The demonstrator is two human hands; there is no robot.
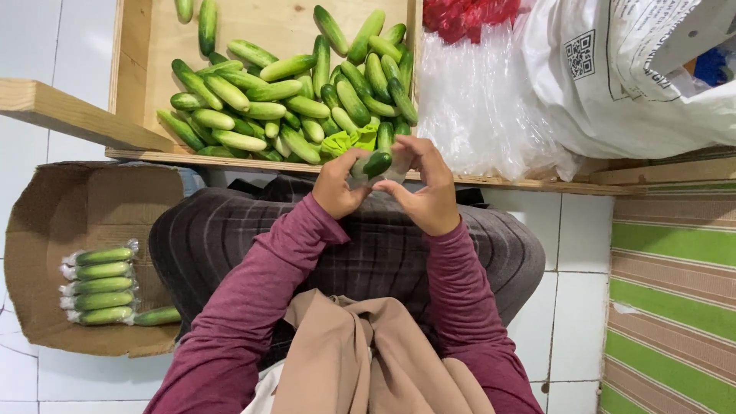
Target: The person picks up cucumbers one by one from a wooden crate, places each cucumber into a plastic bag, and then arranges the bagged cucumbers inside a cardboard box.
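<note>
— From the head view, what are the hands doing?

— Both are raised over the lap, right at the front edge of the wooden tray (130, 46). The left hand (339, 184) and the right hand (428, 188) pinch a single cucumber (376, 162) between them, fingers curled in on it from either side. There is clear film around it, though I cannot tell how far it is wrapped.

— And where does that cucumber sit against the tray?

— Just at the near lip, touching nothing but the fingers. Behind it, inside the tray, lies the heap of loose cucumbers (291, 96), with a bright green cloth (349, 141) at the near edge of the heap, right behind the hands.

— Anything crowding the hands?

— To the right of the tray, a stack of clear plastic bags (479, 107), then a big white sack (621, 84), with something red (460, 15) above the bags. Nothing lies between hands and tray.

— And left of the tray?

— Lower down on the tiled floor (27, 46), a cardboard box (69, 207) lies open. In it, four wrapped cucumbers (100, 284) are lined up side by side, and one more (157, 316) lies just beside the lowest. That is well apart from the hands.

— Right side, below the tray?

— A green and brown striped mat (675, 291).
</note>
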